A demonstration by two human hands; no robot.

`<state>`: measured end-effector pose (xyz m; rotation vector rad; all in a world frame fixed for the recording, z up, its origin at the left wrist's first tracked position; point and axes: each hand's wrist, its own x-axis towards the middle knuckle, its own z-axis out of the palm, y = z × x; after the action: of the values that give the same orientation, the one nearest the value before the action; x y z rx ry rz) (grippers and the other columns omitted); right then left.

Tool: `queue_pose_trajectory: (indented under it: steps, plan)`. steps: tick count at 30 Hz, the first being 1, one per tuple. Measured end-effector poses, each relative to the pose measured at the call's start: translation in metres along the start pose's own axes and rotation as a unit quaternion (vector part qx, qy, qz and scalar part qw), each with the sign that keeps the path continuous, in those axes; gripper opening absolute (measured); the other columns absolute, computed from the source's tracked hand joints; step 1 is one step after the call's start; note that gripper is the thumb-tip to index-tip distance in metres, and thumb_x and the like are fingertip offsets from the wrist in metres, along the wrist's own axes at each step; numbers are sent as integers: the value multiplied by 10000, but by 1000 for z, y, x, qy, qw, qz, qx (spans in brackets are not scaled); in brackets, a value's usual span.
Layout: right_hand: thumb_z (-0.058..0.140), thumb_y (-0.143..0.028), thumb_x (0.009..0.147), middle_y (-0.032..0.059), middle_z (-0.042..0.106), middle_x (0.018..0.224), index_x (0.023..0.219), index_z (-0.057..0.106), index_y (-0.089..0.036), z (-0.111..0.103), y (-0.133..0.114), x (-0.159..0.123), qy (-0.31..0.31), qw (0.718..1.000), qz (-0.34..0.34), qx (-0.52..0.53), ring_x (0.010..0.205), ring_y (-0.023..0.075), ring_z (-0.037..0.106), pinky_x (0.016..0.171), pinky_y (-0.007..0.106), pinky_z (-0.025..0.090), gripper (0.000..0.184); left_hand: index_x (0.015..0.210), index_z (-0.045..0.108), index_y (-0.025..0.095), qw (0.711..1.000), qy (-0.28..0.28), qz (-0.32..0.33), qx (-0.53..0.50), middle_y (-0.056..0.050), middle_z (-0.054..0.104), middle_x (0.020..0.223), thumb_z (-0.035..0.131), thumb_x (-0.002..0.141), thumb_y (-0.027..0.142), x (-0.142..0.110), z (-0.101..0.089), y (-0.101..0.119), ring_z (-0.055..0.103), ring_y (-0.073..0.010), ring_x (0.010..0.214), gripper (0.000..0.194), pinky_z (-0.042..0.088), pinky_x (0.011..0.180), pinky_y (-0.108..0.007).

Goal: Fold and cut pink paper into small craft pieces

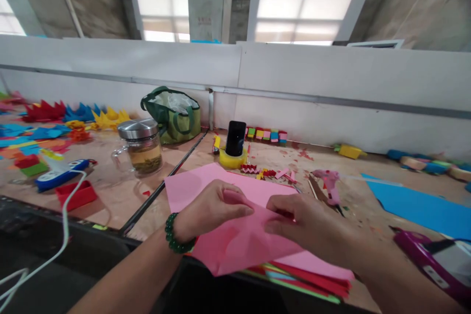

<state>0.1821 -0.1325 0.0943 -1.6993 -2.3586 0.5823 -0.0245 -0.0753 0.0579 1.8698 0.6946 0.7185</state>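
Observation:
A sheet of pink paper [243, 245] is lifted and bent between my two hands, above a stack of coloured paper [312, 279] at the table's front edge. My left hand [217, 206], with a green bead bracelet [174, 235] at the wrist, pinches the sheet near its middle between thumb and fingers. Just to its right, my right hand [294, 216] grips the same sheet with thumb and curled fingers. Behind the hands, small zigzag-folded red paper pieces [253, 170] and pink scraps lie on the table.
A phone [236, 137] leans in a yellow tape roll [233, 158]. To the left stand a lidded glass mug [143, 149] and a green bag [180, 117]. A pink glue gun [329, 184], blue paper [419, 203] and a purple device [427, 260] lie to the right. A white cable [66, 216] hangs at left.

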Motion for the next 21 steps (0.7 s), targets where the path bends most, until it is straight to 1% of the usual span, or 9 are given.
queue_pose_trajectory:
  steps: [2,5,9,12,16,21]
  plan:
    - [505,-437,882,-48,451,566,629,479,-194,0,-1,0,16,1000,-8,-11,532,92,348,468,243,224,352,793,742,118,1000,12,-7,-7,-10,662,681,669,795,317,-1,4,-1,550,-132,673,212,404,592,-220]
    - [432,-451,924,-31,506,562,614,504,-190,1,-2,-1,36,999,-20,-29,526,97,369,481,249,234,411,799,750,112,1000,9,-20,-15,-6,644,659,660,803,321,-3,7,-1,529,-127,663,227,381,581,-218]
    - [460,-396,917,-25,579,596,673,600,-202,4,-2,-5,38,999,-24,-20,540,100,426,494,246,252,341,798,755,114,999,-3,-27,-32,-7,635,656,663,803,326,-4,8,-1,507,-122,661,231,375,587,-215]
    - [470,-384,913,-23,584,593,691,629,-201,4,-4,-9,36,999,-19,-14,540,100,434,495,245,254,329,803,753,109,998,-11,-29,-52,-14,639,673,681,788,331,-5,9,-1,500,-121,665,234,380,600,-214]
    - [476,-371,912,-31,576,579,673,622,-204,1,-8,-12,38,999,-15,-28,539,97,428,497,245,253,326,736,728,101,997,-12,-34,-73,-11,622,663,692,777,308,-6,10,0,481,-114,659,213,370,591,-206]
    - [475,-358,913,-44,557,551,643,602,-212,4,-8,-12,49,998,-24,-38,520,97,413,489,244,264,333,710,712,101,997,-9,-35,-66,-5,594,631,683,791,312,-6,11,2,462,-109,647,228,357,583,-204]
